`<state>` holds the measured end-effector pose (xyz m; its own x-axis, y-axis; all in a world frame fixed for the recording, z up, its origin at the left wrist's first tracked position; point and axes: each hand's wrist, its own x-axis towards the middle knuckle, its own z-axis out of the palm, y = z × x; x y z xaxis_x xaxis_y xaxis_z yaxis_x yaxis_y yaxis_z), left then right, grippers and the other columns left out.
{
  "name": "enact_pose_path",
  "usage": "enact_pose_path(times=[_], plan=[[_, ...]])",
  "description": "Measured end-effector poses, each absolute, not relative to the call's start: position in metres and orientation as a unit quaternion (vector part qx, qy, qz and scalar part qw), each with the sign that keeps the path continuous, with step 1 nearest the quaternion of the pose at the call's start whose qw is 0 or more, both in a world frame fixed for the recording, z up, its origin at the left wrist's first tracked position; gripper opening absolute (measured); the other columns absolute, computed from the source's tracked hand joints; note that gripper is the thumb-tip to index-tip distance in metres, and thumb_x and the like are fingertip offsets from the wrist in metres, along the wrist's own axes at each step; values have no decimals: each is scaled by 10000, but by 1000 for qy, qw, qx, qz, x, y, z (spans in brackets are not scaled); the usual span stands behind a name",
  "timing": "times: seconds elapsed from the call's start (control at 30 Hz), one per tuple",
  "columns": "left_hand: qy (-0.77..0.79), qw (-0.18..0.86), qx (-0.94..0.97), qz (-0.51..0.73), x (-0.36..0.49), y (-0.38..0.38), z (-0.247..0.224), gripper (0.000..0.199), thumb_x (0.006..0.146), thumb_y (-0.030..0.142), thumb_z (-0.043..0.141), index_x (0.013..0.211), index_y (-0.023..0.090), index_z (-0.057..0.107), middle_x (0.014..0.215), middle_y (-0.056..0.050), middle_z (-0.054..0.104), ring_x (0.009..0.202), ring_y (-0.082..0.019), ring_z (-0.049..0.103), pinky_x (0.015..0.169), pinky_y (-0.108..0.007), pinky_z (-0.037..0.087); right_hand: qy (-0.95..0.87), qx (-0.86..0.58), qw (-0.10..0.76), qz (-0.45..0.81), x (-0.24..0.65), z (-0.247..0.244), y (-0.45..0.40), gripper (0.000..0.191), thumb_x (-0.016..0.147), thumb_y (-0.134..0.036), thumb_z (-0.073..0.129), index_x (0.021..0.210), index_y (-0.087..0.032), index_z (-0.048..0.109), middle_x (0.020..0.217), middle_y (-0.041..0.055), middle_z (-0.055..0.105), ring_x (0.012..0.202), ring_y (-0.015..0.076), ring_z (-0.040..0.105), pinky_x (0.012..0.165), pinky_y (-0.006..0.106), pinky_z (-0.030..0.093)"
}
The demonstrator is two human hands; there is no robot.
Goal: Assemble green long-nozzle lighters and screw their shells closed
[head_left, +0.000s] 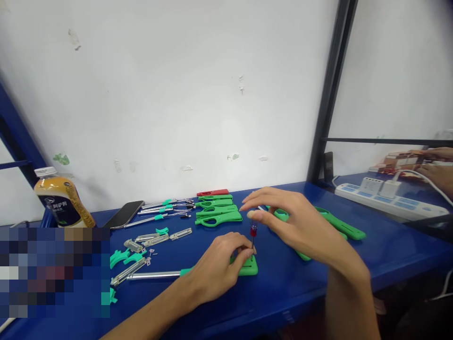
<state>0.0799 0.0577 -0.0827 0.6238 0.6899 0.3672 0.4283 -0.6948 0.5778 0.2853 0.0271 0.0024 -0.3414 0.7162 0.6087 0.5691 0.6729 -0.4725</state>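
Two bare hands meet at the screwdriver (253,230), which stands nearly upright with its shaft on the handle of a green lighter (249,269). The left hand (224,264), just left of the screwdriver, is closed over that handle, its thumb and forefinger drawn close together at the shaft; whether they also pinch the shaft, I cannot tell. The right hand (293,219), up and to the right of the screwdriver, has its fingers spread and well apart from the thumb. That thumb is at the top of the screwdriver; whether it touches, I cannot tell.

The lighter's metal tube (154,276) runs left from the screwdriver, its far end near clear plastic parts (129,272). Beyond the screwdriver and slightly left lies a row of green lighters (218,217), a red lighter (212,192) at its back. Right of the screwdriver are more green pieces (339,224), some partly behind the right hand.

On the near side of the screwdriver, a strip of blue tabletop (231,295) reaches to the front edge. Another patch shows between the screwdriver and the row, and the white wall (212,104) rises beyond.
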Motion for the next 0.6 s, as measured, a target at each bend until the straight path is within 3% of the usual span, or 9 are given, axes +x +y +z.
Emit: enact_pose_path(times=[0.1,0.3,0.37,0.5,0.6], plan=[[319,223,873,295,80,58,-83,173,1043,184,562,985,208,723,996,-18,770,929,-194,689,865,-295,485,-830,-386,391,99,291,1,26,198,1067,-320,617,1093,-343,812,1125,-28,807,1068,198,727,939,331,512],[320,218,874,295,80,58,-83,198,1050,202,566,979,209,751,1006,-27,766,944,-199,691,886,-305,489,-804,-446,389,66,281,0,31,97,945,-392,799,924,-298,802,849,-39,765,816,186,695,733,313,477],[322,217,873,296,80,57,-83,209,1050,199,560,971,206,753,1004,-33,766,929,-200,690,878,-309,496,-803,-446,392,52,279,0,31,146,962,-413,776,884,-293,799,893,-29,776,843,192,703,742,317,479],[322,219,872,296,81,56,-82,207,1049,201,561,965,206,751,1005,-32,771,909,-195,692,863,-302,505,-825,-401,391,83,285,-1,29,198,1060,-356,631,1182,-349,786,1188,-17,798,1100,219,723,944,342,512],[323,220,871,296,81,56,-82,200,1045,204,570,960,205,752,995,-27,769,911,-192,691,842,-294,497,-831,-391,380,107,289,-2,29,268,1065,-259,596,1236,-364,774,1147,-30,816,1056,209,746,946,342,531]])
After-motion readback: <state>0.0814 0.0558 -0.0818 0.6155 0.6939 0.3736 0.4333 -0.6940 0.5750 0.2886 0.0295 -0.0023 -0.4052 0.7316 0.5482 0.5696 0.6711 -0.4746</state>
